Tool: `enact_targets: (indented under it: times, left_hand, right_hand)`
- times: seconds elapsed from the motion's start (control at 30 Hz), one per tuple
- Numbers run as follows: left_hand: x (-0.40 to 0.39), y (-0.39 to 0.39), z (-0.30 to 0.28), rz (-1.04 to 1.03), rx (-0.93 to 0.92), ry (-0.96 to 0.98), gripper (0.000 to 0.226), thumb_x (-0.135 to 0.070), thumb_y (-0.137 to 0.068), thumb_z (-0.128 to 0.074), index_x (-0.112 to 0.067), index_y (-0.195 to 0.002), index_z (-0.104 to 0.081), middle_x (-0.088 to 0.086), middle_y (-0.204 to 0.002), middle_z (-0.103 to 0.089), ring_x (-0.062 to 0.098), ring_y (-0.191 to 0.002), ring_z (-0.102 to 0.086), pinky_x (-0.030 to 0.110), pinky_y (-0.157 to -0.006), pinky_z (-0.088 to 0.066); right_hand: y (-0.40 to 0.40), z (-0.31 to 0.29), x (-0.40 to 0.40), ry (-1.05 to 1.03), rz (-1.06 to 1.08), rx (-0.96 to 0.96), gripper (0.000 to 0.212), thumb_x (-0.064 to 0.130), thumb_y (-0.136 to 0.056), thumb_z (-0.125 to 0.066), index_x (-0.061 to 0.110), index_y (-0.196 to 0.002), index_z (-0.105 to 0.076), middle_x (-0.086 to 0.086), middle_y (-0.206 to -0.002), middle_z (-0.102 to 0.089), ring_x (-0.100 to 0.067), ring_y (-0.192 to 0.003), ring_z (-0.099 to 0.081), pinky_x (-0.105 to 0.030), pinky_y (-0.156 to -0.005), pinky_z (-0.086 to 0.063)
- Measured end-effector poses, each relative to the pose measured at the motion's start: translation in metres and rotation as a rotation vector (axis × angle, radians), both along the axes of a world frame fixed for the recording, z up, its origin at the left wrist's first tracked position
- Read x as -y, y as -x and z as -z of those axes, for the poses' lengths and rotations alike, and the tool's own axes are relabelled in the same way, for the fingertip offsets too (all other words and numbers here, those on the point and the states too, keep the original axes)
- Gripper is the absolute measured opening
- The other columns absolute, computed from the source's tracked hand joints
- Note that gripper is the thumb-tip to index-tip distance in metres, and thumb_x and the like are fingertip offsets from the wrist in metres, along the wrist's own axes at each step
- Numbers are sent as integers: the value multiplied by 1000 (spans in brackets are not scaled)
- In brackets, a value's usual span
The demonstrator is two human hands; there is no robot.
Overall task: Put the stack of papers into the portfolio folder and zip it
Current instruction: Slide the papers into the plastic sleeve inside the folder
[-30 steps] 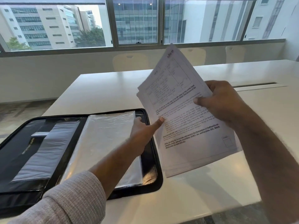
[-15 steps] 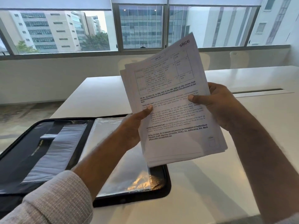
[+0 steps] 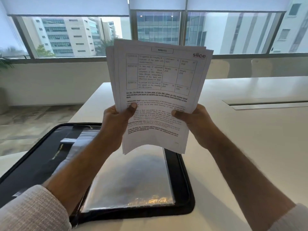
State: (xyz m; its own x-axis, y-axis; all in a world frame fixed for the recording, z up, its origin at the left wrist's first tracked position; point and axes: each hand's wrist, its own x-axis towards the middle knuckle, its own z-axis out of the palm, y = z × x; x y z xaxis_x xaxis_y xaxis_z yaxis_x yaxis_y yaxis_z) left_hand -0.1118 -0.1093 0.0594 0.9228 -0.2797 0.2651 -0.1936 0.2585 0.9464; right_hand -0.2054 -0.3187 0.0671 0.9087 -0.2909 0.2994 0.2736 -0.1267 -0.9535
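A stack of printed papers is held upright in the air, its sheets slightly fanned at the top. My left hand grips its left edge with the thumb on the front page. My right hand grips the right edge the same way. The papers' curled bottom edge hangs just above the portfolio folder, a black zip case lying open flat on the white table. Shiny clear plastic sleeves cover the folder's right half, and its left half has dark pockets.
A long slot with a lid runs across the table at the right. Pale chairs stand behind the table's far edge, under a wide window. Carpeted floor lies to the left.
My left hand went from pointing at the page to gripping the stack's left edge. Both hands turned the papers upright and brought them left, over the folder.
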Motion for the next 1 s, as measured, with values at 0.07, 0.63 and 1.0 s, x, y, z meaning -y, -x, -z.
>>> enact_targets:
  times: [0.07, 0.63, 1.0]
  left_hand:
    - [-9, -4, 9, -27, 4, -36, 19, -14, -88, -72, -31, -85, -79, -1, -96, -79, 21, -85, -76, 37, -67, -61]
    - [-30, -40, 21, -148, -101, -229, 18, -10, -94, -64, -27, -94, -70, -9, -82, -78, 15, -75, -76, 31, -57, -60]
    - [0, -66, -6, -53, -107, -329, 18, -26, -100, -52, -32, -94, -68, -11, -76, -76, 13, -65, -75, 27, -45, -56]
  right_hand:
    - [-10, 6, -10, -6, 18, -8, 33, 0, -86, -67, 19, -112, -71, -1, -111, -74, -24, -100, -70, -53, -90, -55]
    - [-79, 7, -40, 259, 290, 207, 59, 3, -87, -58, 39, -125, -30, 7, -100, -59, -9, -73, -68, -16, -50, -53]
    - [-119, -7, -48, 646, 88, -18, 29, 46, -89, -64, 17, -86, -68, 2, -100, -69, -15, -75, -68, -33, -61, -60]
